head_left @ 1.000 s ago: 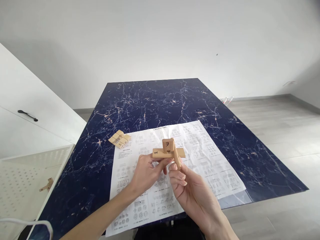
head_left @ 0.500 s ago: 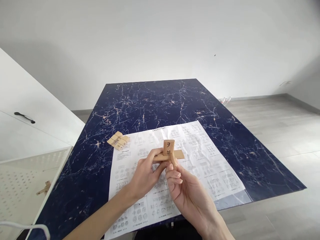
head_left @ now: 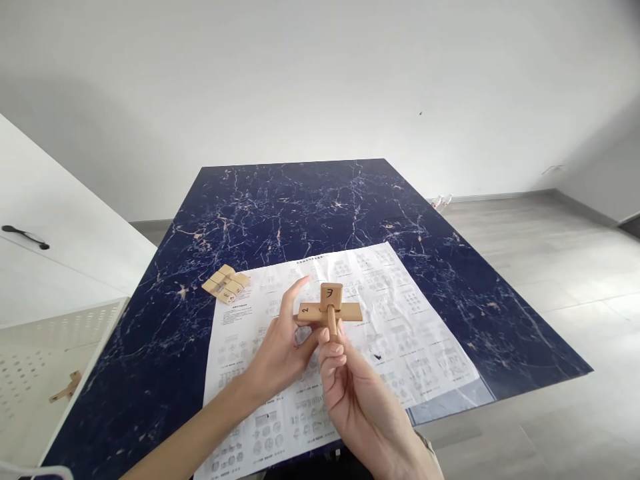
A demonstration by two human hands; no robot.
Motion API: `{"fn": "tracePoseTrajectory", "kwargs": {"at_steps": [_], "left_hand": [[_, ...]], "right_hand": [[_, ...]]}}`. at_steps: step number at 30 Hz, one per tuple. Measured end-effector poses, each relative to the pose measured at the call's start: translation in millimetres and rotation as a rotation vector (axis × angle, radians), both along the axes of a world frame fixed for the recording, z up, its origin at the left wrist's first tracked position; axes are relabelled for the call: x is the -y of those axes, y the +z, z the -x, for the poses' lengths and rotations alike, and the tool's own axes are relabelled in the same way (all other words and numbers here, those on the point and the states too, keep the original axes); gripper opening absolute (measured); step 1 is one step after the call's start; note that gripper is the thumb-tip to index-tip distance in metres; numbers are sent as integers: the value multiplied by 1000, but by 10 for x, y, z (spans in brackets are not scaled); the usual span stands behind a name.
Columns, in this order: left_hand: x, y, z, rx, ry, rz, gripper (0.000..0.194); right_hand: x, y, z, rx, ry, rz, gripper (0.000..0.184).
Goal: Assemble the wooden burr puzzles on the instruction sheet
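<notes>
Between my two hands, above a printed sheet (head_left: 350,272), is a cross-shaped wooden interlocking puzzle (head_left: 350,312). Its upright piece bears a 3-like mark, and the crosswise piece is marked 2. My left hand (head_left: 280,343) grips the puzzle from the left and below, its index finger lifted off and pointing up. With thumb and curled fingers, my right hand (head_left: 353,383) pinches the piece that juts toward me. Part of the puzzle's underside is hidden by my fingers. Several numbered wooden pieces (head_left: 226,283) lie side by side at the sheet's upper left corner.
The sheet, covered in small diagrams, lies on a dark blue marbled table (head_left: 280,207). Left of the table, a lower perforated white surface (head_left: 30,373) carries another wooden piece (head_left: 67,387). A white cabinet (head_left: 65,213) with a black handle stands at the left. Behind is a pale wall.
My left index finger has lifted off the crosswise piece, uncovering its 2 mark. The puzzle has turned slightly and shifted left in view, as has the whole scene.
</notes>
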State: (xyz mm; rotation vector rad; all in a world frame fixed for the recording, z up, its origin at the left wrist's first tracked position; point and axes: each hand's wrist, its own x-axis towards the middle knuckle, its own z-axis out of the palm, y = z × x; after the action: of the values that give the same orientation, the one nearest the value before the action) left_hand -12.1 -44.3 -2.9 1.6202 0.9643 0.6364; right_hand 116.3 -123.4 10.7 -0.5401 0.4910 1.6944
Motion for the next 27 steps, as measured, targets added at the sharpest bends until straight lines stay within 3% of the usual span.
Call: {"fn": "tracePoseTrajectory", "kwargs": {"at_steps": [4,9,14,21,27], "left_hand": [[-39,-6,31,-81,27,-4,91],[-59,-41,44,-70,47,10,90],[-63,-84,52,-12,15,51,90],[-32,-62,45,26,59,47,79],[-72,-65,41,76,0,27,66]], "right_hand": [[18,-8,23,-53,46,86,41],[62,25,-12,10,151,-52,40],[49,121,-4,77,144,-193,37],[38,151,18,102,140,-227,37],[10,181,47,150,125,-301,41]]}}
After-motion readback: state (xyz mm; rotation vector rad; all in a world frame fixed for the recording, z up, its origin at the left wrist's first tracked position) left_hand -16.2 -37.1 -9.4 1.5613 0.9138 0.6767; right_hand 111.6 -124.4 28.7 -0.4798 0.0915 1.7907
